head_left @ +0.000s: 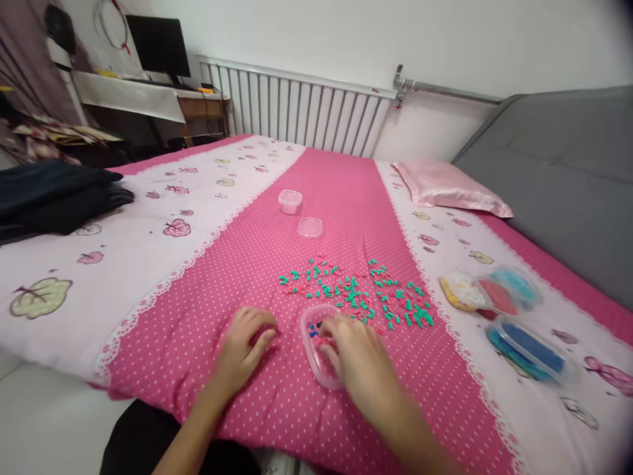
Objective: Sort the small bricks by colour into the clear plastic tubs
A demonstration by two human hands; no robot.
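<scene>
A clear plastic container (313, 363) stands on the pink dotted bedspread in front of me, with a few small blue and dark pieces (313, 332) inside. My right hand (359, 353) reaches over its right side, fingers bent down and pressed together inside the rim; what they hold, if anything, is hidden. To the left of the container, my left hand (246, 343) rests on the bedspread, holding nothing, its thumb and fingers curved but apart. Just beyond the container lie many scattered small green pieces (351, 293), mixed with pinkish-red ones that blend into the cloth.
Farther back sit a small clear tub (290, 202) and a flat clear lid (310, 227). On the right are a container of blue contents (529, 349) and containers with white, red and turquoise contents (497, 297). Dark folded clothes (54, 198) lie left; a pink pillow (450, 188) lies back right.
</scene>
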